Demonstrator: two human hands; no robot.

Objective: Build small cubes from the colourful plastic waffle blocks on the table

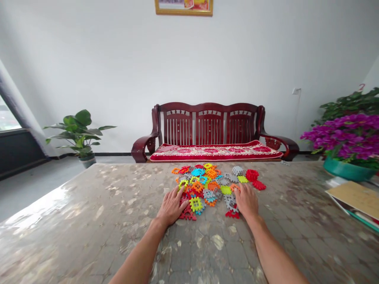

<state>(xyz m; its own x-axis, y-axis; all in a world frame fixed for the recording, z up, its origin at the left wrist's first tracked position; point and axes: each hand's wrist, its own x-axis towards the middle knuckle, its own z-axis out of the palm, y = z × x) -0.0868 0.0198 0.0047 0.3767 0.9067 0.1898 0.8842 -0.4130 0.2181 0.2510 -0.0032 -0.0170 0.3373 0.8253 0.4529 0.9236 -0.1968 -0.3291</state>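
A heap of flat, toothed plastic building pieces (211,181) in red, orange, yellow-green, blue and grey lies on the table (89,221). My left hand (171,205) rests flat at the heap's left edge, fingers stretched out and touching red and yellow-green pieces. A yellow-green square piece (196,204) lies just to its right. My right hand (246,200) lies palm down at the heap's right side, fingers extended onto grey and orange pieces, with a red piece (232,214) by its thumb. Neither hand grips anything.
A dark red wooden bench (211,132) with a red cushion stands behind the table. A purple flowering plant in a green pot (346,167) and a stack of papers (355,199) sit at the table's right. A leafy potted plant (79,136) stands on the floor at left.
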